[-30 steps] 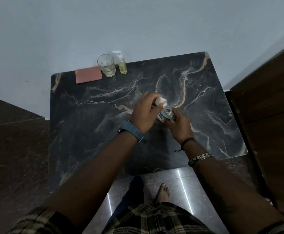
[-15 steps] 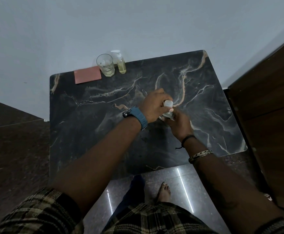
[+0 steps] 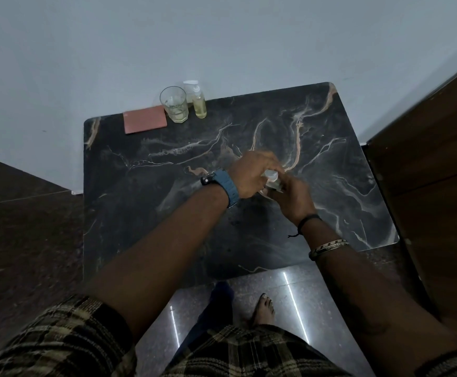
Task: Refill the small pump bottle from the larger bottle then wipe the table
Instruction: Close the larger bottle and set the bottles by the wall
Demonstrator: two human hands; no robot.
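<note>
On the dark marble table [image 3: 145, 213] my two hands meet around a clear bottle [image 3: 274, 184] near the middle right. My right hand [image 3: 294, 198] grips the bottle's body from the near side. My left hand [image 3: 251, 175], with a blue watch on the wrist, holds a white cap [image 3: 271, 174] on top of the bottle's mouth. Most of the bottle is hidden by my fingers. A small pump bottle [image 3: 199, 104] with yellowish liquid stands at the table's back edge.
A drinking glass [image 3: 174, 104] with a little liquid stands left of the pump bottle. A pink cloth [image 3: 145, 119] lies flat beside it. A wooden cabinet [image 3: 434, 186] borders the table's right side; a wall runs behind. My bare foot [image 3: 262, 308] is on the floor.
The bottle's mouth was uncovered a second ago, with the cap held beside it. My left hand has moved right and brought the cap down over the mouth.
</note>
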